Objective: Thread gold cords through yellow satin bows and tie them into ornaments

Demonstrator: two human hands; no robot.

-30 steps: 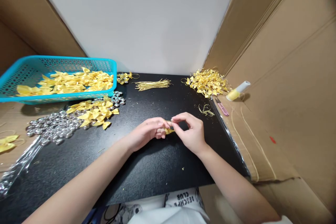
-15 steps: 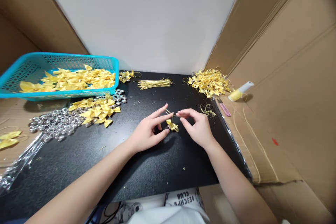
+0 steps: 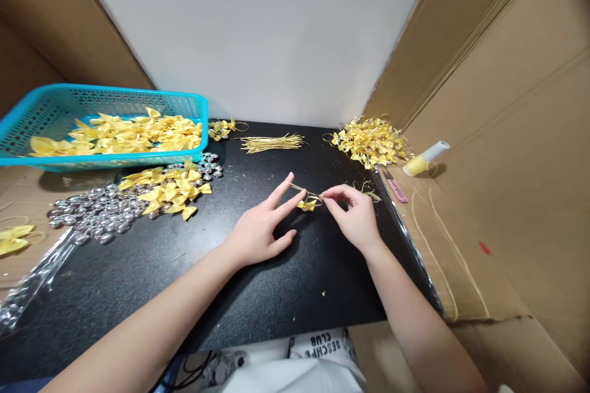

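so a second ago both my hands were bunched up together low over the bench with the little yellow bow buried between them. now they've pulled apart and drifted a bit further up the black top. the gold cord is stretched in a short line between them, so to me it looks like the cord is being drawn snug on the bow instead of just being fiddled with. the bow hangs off the right end of the cord, just clear of the bench and right beside my right fingertips. my left hand has a slack grip, fingers splayed, thumb tucked low. the cord just rides at the tip of the index finger, and i can't tell if it's hooked over it. my right hand has its grip nipped tight on the cord, thumb and forefinger, other fingers curled. the heap of finished bows sits off behind it.
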